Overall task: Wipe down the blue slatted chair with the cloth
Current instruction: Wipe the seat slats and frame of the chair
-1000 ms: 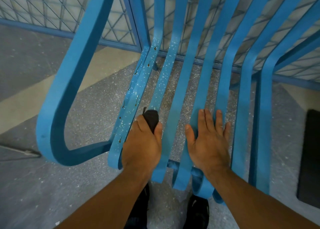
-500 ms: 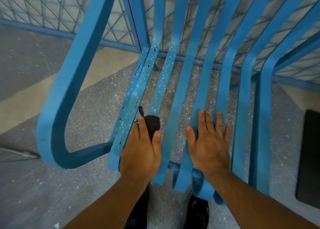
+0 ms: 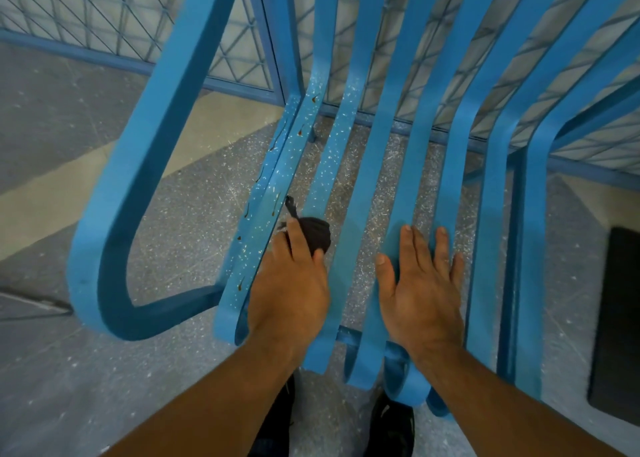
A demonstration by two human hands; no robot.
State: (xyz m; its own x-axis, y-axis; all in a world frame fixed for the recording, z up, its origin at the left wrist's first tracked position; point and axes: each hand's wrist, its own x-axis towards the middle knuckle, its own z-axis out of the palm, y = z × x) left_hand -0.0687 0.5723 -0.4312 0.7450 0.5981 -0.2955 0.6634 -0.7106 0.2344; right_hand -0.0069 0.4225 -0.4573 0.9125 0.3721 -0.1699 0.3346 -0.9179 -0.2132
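Note:
The blue slatted chair point(image 3: 388, 117) fills the view, its seat slats running away from me. White specks and brown drips cover the two leftmost slats. My left hand point(image 3: 289, 294) grips a dark bunched cloth point(image 3: 316, 234) and holds it against the second slat from the left, near the seat's front. My right hand point(image 3: 420, 290) lies flat with straight fingers across the middle slats, holding nothing.
The chair's looped blue armrest point(image 3: 145, 166) stands to the left. A blue-framed wire mesh fence point(image 3: 114, 17) runs behind the chair. The speckled grey floor shows between the slats. A dark mat point(image 3: 618, 325) lies at the right edge. My shoes point(image 3: 391, 425) are under the seat front.
My left hand has slid the cloth a little farther up the slat, away from me. My right hand has stayed flat on the middle slats.

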